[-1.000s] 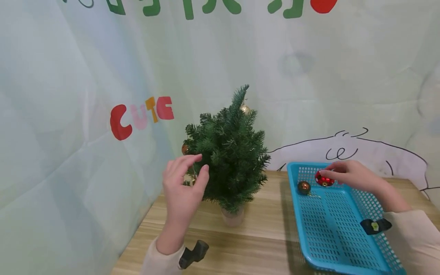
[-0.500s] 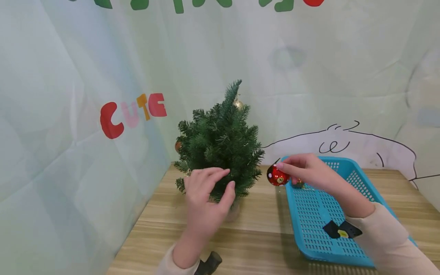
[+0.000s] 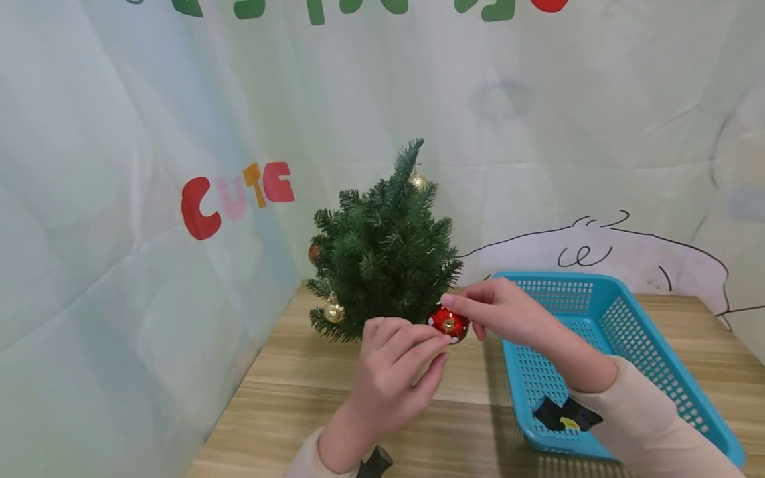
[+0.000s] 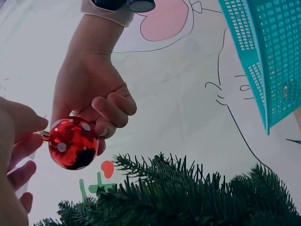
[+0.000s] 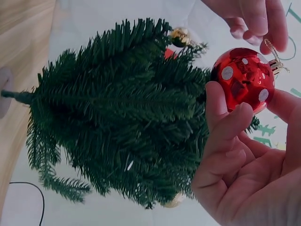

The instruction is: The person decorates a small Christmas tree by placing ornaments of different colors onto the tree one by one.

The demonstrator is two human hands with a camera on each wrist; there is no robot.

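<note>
A shiny red bauble (image 3: 448, 323) with white dots is held at its side by my right hand (image 3: 499, 309), pinched between thumb and fingers. My left hand (image 3: 397, 368) is close to it, thumb and index finger apart, fingertips right at the gold cap. In the right wrist view a gold loop of string (image 5: 273, 49) stands out from the cap, overlapping the left hand's fingers (image 5: 277, 33). Behind both hands stands a small green Christmas tree (image 3: 382, 259). A gold bauble (image 3: 334, 310) hangs low on its left side, with a brown one (image 3: 313, 254) above and another gold one (image 3: 418, 180) near the top.
To the right lies a blue plastic basket (image 3: 651, 345) with perforated walls, partly covered by my right forearm. Everything stands on a wood-grain table (image 3: 287, 392). A pale printed curtain (image 3: 538, 166) hangs behind and along the left side.
My right hand has carried the red bauble left, out of the basket to the front of the tree. My left hand has moved right and down from the tree's left side to meet it.
</note>
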